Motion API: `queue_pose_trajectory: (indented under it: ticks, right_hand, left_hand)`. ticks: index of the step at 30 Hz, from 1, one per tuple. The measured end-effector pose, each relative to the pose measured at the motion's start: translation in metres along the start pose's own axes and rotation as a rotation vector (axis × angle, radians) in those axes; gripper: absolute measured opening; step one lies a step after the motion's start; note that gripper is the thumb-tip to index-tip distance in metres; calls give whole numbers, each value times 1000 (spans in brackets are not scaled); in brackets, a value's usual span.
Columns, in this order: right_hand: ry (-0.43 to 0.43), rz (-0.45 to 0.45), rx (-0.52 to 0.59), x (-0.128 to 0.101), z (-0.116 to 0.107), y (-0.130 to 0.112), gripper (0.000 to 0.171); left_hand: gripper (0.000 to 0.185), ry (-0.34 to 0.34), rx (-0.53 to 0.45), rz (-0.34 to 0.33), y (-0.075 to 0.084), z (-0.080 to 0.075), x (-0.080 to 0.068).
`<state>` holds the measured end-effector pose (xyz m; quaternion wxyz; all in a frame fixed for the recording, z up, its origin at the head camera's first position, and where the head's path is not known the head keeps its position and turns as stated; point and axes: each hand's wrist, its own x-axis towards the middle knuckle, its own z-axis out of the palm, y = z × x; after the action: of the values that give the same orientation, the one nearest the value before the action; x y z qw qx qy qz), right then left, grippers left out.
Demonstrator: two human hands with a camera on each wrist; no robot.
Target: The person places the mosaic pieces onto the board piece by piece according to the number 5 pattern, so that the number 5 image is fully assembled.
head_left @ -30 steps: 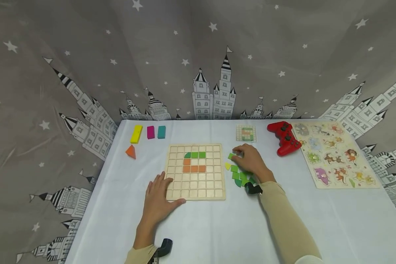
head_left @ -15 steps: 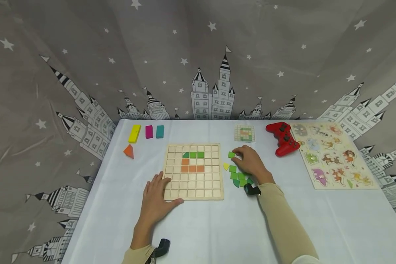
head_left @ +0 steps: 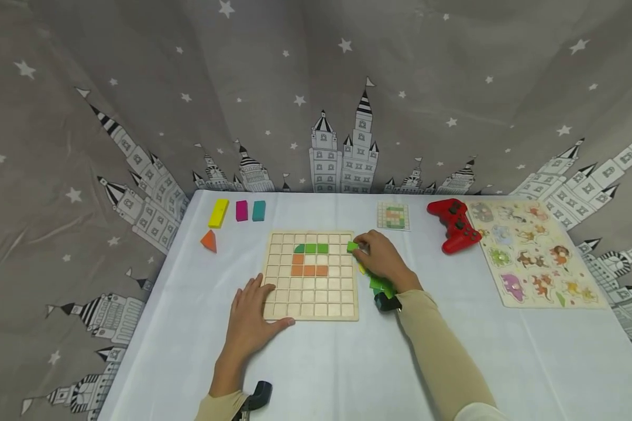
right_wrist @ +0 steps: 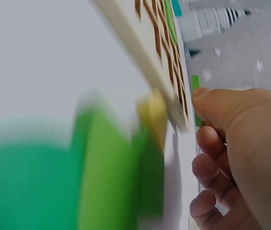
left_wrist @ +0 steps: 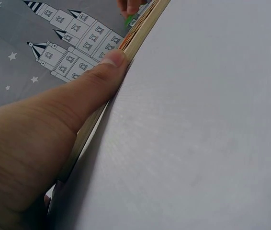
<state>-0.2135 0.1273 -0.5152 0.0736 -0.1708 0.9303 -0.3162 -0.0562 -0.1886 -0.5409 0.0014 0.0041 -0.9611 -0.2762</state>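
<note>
My right hand (head_left: 381,257) pinches a green square tile (head_left: 351,247) between thumb and fingertips, just over the right edge of the wooden grid board (head_left: 318,304). In the right wrist view the tile (right_wrist: 196,100) shows edge-on at the thumb tip. My left hand (head_left: 253,321) rests spread at the board's near left corner, thumb along the front edge. On the grid lie a dark green rounded tile (head_left: 300,249), two green squares (head_left: 316,248) and several orange squares (head_left: 309,271). Loose green tiles (head_left: 381,285) and a yellow piece (head_left: 361,269) lie partly hidden under my right hand.
A small pattern card (head_left: 393,216) lies behind the board. Right of it are a red game controller (head_left: 454,225) and an animal puzzle board (head_left: 537,251). Yellow (head_left: 218,213), magenta (head_left: 241,210), teal (head_left: 258,210) and orange (head_left: 209,241) blocks sit at the back left.
My right hand has picked up the green square tile from the table and moved left with it to the board's right edge. My left hand stays at the board's corner.
</note>
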Motion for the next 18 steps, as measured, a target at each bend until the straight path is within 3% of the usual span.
queue_pose_trajectory:
  ticks: [6,18]
  right_hand:
    - [-27,-54,-45,13,18,-18,35]
    - [-1,-39,-79,17,27,-33,31]
  left_hand:
    - [95,-8,7,-8,2,1,1]
    - [96,-8,16,-1,-1,0,1]
